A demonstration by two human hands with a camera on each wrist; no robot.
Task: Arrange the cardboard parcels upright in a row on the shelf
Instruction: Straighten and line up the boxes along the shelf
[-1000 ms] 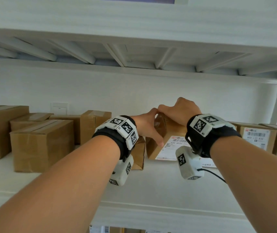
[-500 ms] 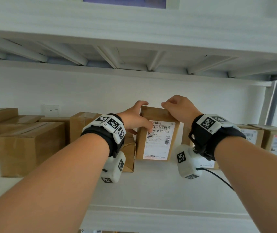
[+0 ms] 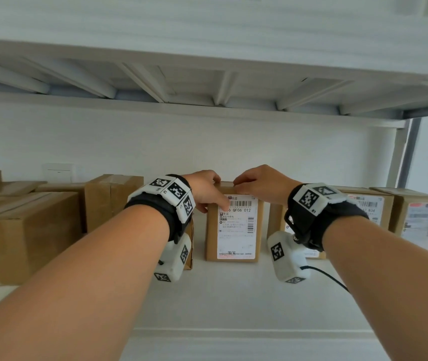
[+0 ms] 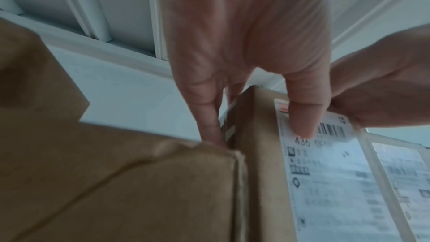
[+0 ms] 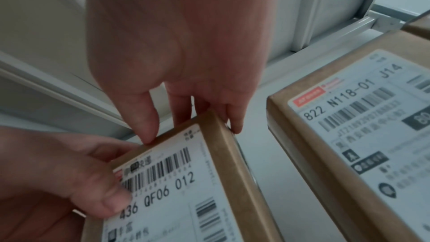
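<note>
Head view shows a small brown cardboard parcel [image 3: 233, 225] standing upright on the white shelf [image 3: 233, 295], its broad face turned toward the camera. A white shipping label [image 3: 236, 227] covers most of that face, with a barcode along the top, the printed code "436 QF06 012" below it, smaller lines of text further down and a red strip at the bottom edge. The cardboard is plain kraft brown with clean, square edges.

Both hands grip the parcel at its top. The left hand [image 3: 205, 190] curls over the top left corner, thumb pressed on the label beside the barcode, fingers reaching down the back and left side. The right hand [image 3: 262, 182] pinches the top right edge, thumb tip on the front rim and fingers wrapped behind.

Left of the parcel, touching or just beside it, is a lower brown box [image 4: 116, 190] with a dented top corner; bigger taped boxes [image 3: 25, 230] fill the shelf further left. To the right, apart from the parcel, another labelled parcel [image 5: 363, 135] reads "822 N118-01 J14", and one more labelled parcel [image 3: 421, 220] stands beyond it near the shelf post.
</note>
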